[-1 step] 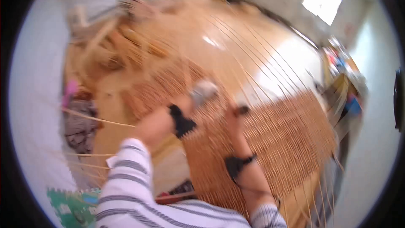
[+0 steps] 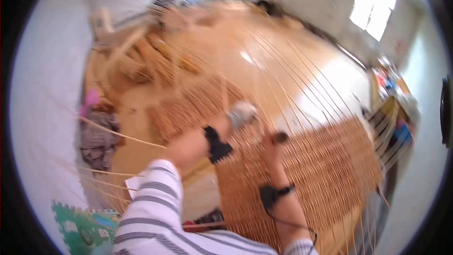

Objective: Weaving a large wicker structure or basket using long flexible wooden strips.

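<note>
A large woven mat of thin tan strips [image 2: 330, 170] lies on the floor, and long loose strips [image 2: 302, 80] fan out from its far edge. My left hand [image 2: 225, 127], with a black strap at the wrist, is closed on a blurred pale grey object [image 2: 241, 112] over the mat's left edge. My right hand [image 2: 271, 150], also strapped at the wrist, rests on the mat just to the right. Its fingers pinch a small dark object [image 2: 281, 137]. The whole picture is blurred by motion.
A heap of tan strips and bundles [image 2: 151, 61] lies at the back left. Dark cloth [image 2: 96, 141] and something pink [image 2: 89, 100] sit by the left wall. A green patterned play mat [image 2: 80, 226] is at the lower left, and cluttered shelves [image 2: 394, 94] stand at the right below bright windows [image 2: 373, 4].
</note>
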`<state>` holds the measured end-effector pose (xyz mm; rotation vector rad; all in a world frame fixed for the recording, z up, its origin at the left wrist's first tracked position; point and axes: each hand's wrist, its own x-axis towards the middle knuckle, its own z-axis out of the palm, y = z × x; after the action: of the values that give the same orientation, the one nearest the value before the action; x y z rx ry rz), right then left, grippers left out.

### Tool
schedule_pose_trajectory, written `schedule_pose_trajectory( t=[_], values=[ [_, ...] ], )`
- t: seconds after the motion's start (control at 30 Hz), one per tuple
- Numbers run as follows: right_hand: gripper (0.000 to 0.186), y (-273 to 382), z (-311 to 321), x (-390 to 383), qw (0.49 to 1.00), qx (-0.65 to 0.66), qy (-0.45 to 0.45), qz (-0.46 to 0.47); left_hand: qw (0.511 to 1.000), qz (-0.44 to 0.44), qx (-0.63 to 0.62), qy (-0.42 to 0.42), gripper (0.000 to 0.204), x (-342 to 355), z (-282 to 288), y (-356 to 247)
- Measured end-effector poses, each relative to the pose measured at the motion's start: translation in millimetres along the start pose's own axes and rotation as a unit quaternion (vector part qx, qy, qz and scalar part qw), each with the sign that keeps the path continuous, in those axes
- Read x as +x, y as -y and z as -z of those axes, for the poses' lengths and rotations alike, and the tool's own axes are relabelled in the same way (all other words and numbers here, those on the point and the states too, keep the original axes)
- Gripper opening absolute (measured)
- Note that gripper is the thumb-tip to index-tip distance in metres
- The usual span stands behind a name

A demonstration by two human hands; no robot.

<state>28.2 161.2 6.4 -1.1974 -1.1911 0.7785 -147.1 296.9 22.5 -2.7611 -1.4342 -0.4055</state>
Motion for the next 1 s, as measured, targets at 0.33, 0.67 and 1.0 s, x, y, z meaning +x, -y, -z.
schedule_pose_trajectory(
  t=[0.33, 0.67, 1.0],
  values=[
    [0.052, 17, 0, -8, 0.987, -0.138, -0.006, 0.085, 0.603, 0.284, -0.745, -0.029, 0.044, -7, 35, -35],
    [0.048, 27, 0, -11, 0.95, -0.269, 0.001, 0.157, 0.802, 0.128, -0.575, 0.098, 0.058, 2, 79, -78],
    [0.047, 13, 5, 0, 0.986, 0.153, -0.044, 0.047, 0.987, 0.15, -0.05, 0.036, 0.062, -118, 67, -98]
  ],
)
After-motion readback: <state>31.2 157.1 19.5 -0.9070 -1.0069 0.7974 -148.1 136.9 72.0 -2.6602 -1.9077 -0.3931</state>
